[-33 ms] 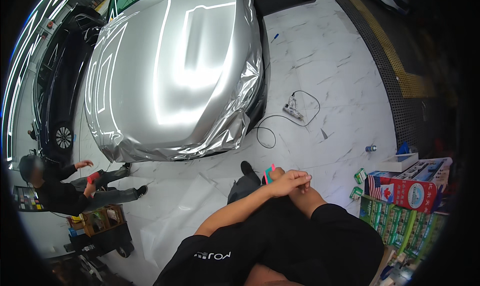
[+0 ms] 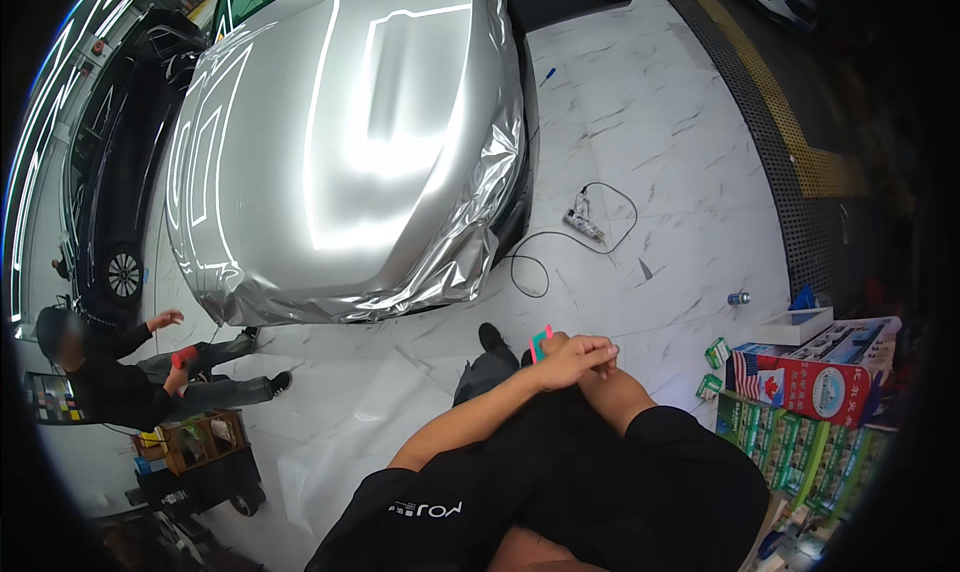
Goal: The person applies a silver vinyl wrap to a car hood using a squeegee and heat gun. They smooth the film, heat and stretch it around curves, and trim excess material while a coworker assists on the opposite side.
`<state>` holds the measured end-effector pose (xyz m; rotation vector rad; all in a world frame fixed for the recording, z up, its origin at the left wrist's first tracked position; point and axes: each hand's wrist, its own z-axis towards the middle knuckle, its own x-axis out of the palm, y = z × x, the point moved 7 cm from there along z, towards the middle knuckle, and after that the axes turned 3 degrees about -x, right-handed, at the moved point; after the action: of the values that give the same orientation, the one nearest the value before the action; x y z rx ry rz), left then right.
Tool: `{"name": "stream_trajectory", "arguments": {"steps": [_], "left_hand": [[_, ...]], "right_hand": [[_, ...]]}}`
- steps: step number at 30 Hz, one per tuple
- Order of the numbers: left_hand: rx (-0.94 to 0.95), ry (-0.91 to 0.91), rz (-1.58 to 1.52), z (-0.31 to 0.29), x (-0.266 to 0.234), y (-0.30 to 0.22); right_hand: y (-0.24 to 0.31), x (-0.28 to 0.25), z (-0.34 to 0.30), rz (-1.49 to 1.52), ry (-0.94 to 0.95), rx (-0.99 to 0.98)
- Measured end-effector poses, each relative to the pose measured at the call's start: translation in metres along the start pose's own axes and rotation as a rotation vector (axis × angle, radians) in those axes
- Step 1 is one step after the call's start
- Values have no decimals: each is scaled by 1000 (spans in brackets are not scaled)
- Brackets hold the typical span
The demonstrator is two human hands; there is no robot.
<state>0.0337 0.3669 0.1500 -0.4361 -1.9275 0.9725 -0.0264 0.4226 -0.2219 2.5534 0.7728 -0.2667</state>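
My left hand (image 2: 572, 365) lies across my right wrist, its fingers close together and bent over it. Below it, my right hand (image 2: 553, 345) is mostly covered, with its fingers closed around a small flat squeegee (image 2: 541, 343), teal with pink edges. Both hands are held together in front of my body, over the floor. Beyond them stands a car whose hood is covered in glossy silver film (image 2: 330, 152). The film hangs loose and wrinkled along the front edge and the right corner.
A heat gun (image 2: 583, 224) with a looped cord lies on the marble-look floor. Cartons (image 2: 815, 382) and a can (image 2: 738, 298) are at right. On the left, a co-worker (image 2: 110, 372) holds a red tool (image 2: 184, 355) near a tool cart (image 2: 205, 452). A dark car (image 2: 125, 192) stands behind.
The view has shifted very slightly. My hands keep nearly the same crossed position, with the squeegee still in the right one.
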Motion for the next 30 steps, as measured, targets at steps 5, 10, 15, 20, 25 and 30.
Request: {"name": "stream_trajectory", "arguments": {"steps": [5, 10, 15, 20, 25, 30], "left_hand": [[-31, -250, 15, 33, -105, 38], [-218, -836, 225, -14, -246, 102], [-265, -881, -58, 34, -242, 73], [-215, -1089, -486, 80, -242, 100], [-291, -1476, -566, 122, -241, 146], [-555, -1389, -617, 131, -208, 264]], "right_hand": [[-17, -104, 75, 526, -112, 8], [122, -123, -25, 654, 27, -208], [181, -143, -63, 518, 168, -439], [185, -154, -28, -34, 279, -657], [167, -213, 2, -218, 780, -557], [83, -302, 205, -335, 147, -568]]}}
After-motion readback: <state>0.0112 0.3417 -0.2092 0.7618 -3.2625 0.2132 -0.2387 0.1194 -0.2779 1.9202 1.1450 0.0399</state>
